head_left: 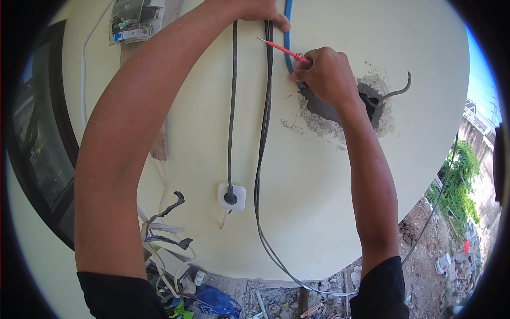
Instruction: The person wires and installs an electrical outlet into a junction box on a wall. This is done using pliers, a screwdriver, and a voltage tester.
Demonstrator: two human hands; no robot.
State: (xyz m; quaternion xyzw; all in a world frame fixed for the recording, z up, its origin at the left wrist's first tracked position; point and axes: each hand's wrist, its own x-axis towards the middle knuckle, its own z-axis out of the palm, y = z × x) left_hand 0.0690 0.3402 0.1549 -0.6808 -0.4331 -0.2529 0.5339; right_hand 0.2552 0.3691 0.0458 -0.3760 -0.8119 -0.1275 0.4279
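Note:
My right hand [330, 74] is closed around a red screwdriver [283, 49]. Its thin metal tip points up and to the left, in front of a bundle of black cables [264, 111]. A blue conduit [288, 40] runs down the wall and passes behind my right fingers. At the top edge is my left hand [265, 9], largely cut off by the frame. One of its digits points down beside the blue conduit, above the black cables; whether it grips anything is hidden. Behind my right wrist is a rough hole [321, 109] in the wall.
A grey cable [396, 93] sticks out of the hole. Lower on the wall, a black plug sits in a white socket [239, 191]. An open electrical box [137, 21] hangs upper left, beside a dark-framed window [40, 133]. Taped wires [164, 212] and rubble [265, 297] lie below.

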